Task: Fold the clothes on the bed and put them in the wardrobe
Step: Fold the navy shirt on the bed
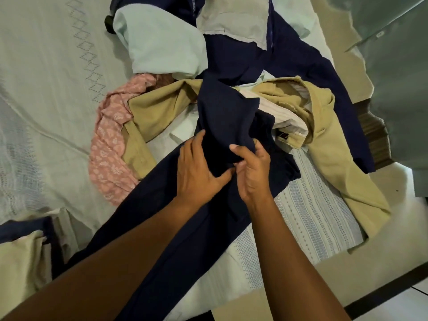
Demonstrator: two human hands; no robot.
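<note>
The pale bed carried a loose heap. At its middle lay the navy trousers, a fold pinched by the left hand and the right hand, thumbs clamped. The cloth looked soft, light and limp, best gripped at the waistband. Around them lay one khaki pair, one pink garment and one pale blue garment.

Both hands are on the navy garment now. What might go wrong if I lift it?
The navy garment, gripped by left hand and right hand, lies across the khaki trousers; lifting may drag them along. One khaki leg lies at the bed edge and might slide off.
</note>
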